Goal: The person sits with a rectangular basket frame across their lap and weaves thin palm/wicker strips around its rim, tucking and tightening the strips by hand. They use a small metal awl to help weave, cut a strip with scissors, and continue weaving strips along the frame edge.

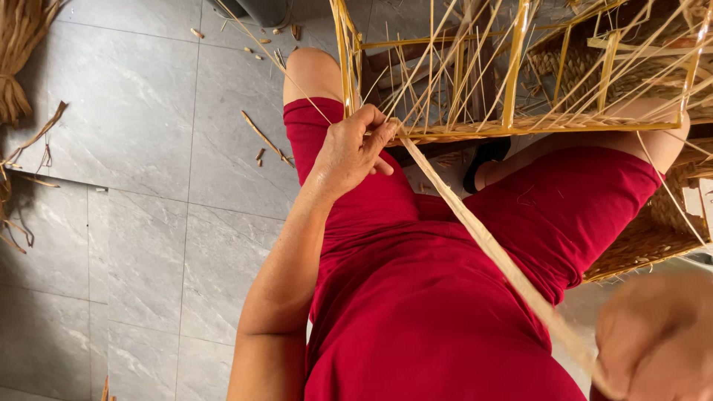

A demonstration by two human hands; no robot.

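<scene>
- While the left hand [355, 152] pinches the upper end of a long flat fibre strip [475, 234], its fingers are curled narrow against the lower rail of a yellow frame [512, 128].
- The strip runs taut and diagonal from that pinch, across the lap, down to the right hand [657, 338] at the lower right corner.
- The right hand is close to the lens and blurred; it appears closed on the strip's lower end, though the finger positions cannot be made out.
- The frame rests across the knees, its rails and uprights wound with thin straw strands [445, 67] that fan out loosely in many directions.
- These loose strands cross in front of the frame and partly screen what lies behind it.
- A finished woven basket [653, 238] stands beside the right thigh, just under the frame's right end, partly cut off by the picture edge.
- A red garment [416, 297] covers the lap beneath the strip.
- A dark sandal [486, 160] shows between the knees, below the frame rail.
- The grey tiled floor [141, 186] carries scattered fibre offcuts [264, 137] left of the knee.
- A bundle of dried fibre [18, 52] lies at the upper left edge, well apart from both hands.
</scene>
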